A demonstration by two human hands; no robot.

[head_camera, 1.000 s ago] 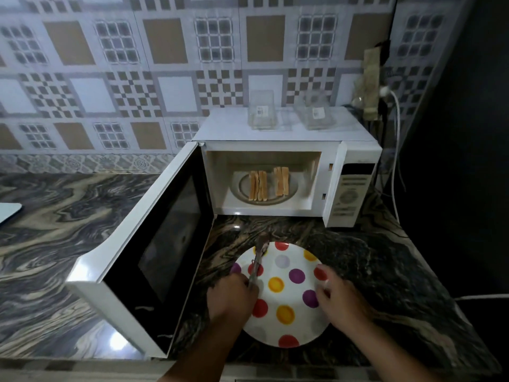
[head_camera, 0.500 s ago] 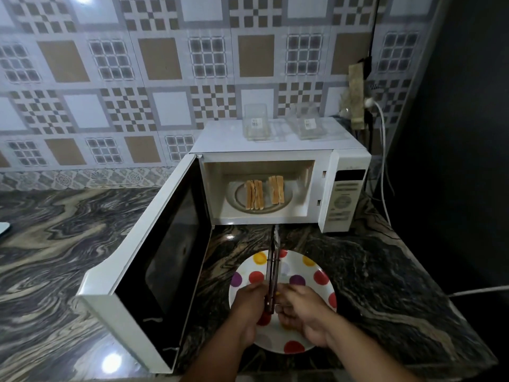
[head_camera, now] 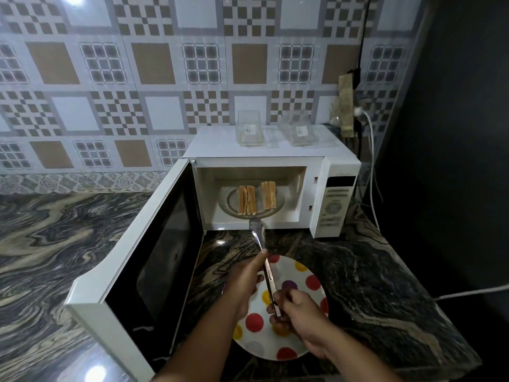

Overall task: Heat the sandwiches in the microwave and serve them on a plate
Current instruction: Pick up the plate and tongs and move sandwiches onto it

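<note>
While the sandwiches (head_camera: 256, 199) stand on edge in two pairs on the glass turntable (head_camera: 278, 203) inside the open microwave (head_camera: 316, 186), we judge the heating finished or close to it and the serving not yet begun. We hold metal tongs (head_camera: 261, 252) over the polka-dot plate (head_camera: 308, 274), which sits on the marble counter (head_camera: 371, 271) just in front of the oven and carries no food. Our left hand (head_camera: 243, 282) wraps its fingers around the middle of the tongs, thumb stretched along the shaft, and our right hand (head_camera: 296, 310) pinches the handle end with curled fingers. The tongs' tip points at the cavity mouth, near the left pair but not touching it; its arms look pressed together. What remains is to lift both pairs out and lay them on the plate. The door (head_camera: 154, 244) hangs wide to the left, and two clear containers (head_camera: 249, 128) rest on the microwave's top.
</note>
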